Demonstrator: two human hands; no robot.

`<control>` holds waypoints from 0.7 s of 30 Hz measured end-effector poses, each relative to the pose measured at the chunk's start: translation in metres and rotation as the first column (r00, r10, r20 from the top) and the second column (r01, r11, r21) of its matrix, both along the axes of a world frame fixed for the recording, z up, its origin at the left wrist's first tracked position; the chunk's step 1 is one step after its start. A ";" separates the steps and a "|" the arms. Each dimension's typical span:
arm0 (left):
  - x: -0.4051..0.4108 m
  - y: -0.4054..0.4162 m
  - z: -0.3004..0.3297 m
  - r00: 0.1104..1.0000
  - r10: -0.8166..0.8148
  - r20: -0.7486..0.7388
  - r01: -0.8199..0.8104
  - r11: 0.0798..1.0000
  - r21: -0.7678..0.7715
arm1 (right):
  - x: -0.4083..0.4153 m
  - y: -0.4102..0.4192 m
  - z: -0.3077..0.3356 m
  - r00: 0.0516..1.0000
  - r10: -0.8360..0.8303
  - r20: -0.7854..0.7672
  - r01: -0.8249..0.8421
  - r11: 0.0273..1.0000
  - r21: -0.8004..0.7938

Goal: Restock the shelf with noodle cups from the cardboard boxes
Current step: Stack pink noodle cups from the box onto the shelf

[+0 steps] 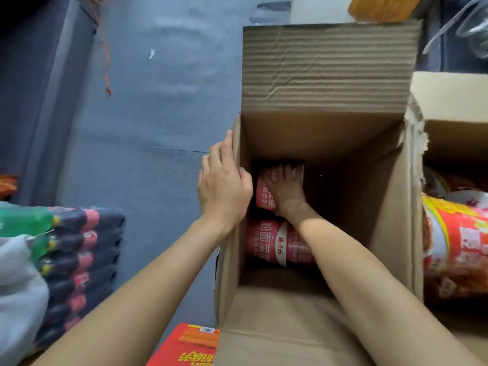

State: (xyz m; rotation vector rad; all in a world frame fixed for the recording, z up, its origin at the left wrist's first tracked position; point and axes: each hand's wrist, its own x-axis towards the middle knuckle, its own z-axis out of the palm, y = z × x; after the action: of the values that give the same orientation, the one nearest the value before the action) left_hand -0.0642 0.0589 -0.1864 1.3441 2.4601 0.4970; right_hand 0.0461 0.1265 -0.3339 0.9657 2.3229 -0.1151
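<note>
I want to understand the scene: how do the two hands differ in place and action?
The left hand holds the box's left wall at its top edge; the right hand reaches deep inside. The left hand touches only cardboard; the right lies on a red noodle cup. Both are bare.

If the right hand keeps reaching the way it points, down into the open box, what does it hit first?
The right hand already lies on the farther noodle cup, so that cup comes first. Beyond it, likely the cardboard box floor or far wall; depth is unclear in the dark.
</note>
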 end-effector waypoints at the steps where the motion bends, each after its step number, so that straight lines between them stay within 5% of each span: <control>1: 0.000 0.000 0.001 1.000 -0.004 0.002 0.004 1.000 -0.012 | 0.005 -0.003 0.019 0.999 -0.018 -0.043 0.018 1.000 0.005; 6: 0.001 -0.010 0.026 1.000 -0.019 0.023 0.021 0.996 -0.090 | 0.036 -0.033 0.138 0.901 -0.295 -0.316 0.304 0.952 -0.023; 8: 0.003 -0.024 0.051 0.995 -0.030 0.096 0.034 0.999 -0.042 | 0.051 -0.057 0.187 0.771 -0.465 -0.436 0.482 0.873 -0.078; 10: 0.007 -0.039 0.081 0.956 -0.088 0.279 0.077 0.996 0.050 | 0.068 -0.081 0.235 0.531 -0.646 -0.549 0.643 0.729 -0.235; 12: 0.015 -0.055 0.112 0.821 -0.161 0.547 0.117 0.986 0.116 | 0.088 -0.108 0.281 0.182 -0.770 -0.612 0.697 0.540 -0.472; 14: 0.029 -0.073 0.147 0.573 -0.213 0.791 0.183 0.975 0.130 | 0.109 -0.139 0.324 -0.182 -0.779 -0.600 0.616 0.385 -0.687; 16: 0.048 -0.087 0.181 0.358 -0.297 0.885 0.330 0.927 0.178 | 0.128 -0.171 0.364 -0.473 -0.708 -0.524 0.484 0.288 -0.826; 18: 0.071 -0.100 0.213 0.200 -0.384 0.901 0.471 0.844 0.255 | 0.148 -0.202 0.397 -0.673 -0.599 -0.434 0.378 0.226 -0.898; 21: 0.106 -0.118 0.254 0.057 -0.491 0.869 0.591 0.718 0.367 | 0.181 -0.247 0.441 -0.796 -0.499 -0.343 0.299 0.168 -0.939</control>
State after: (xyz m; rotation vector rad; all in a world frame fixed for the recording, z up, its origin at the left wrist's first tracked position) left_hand 0.0418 -0.0590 0.0675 1.2370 0.8276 0.6784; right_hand 0.2276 -0.1210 0.1074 3.0915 1.2391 -2.6131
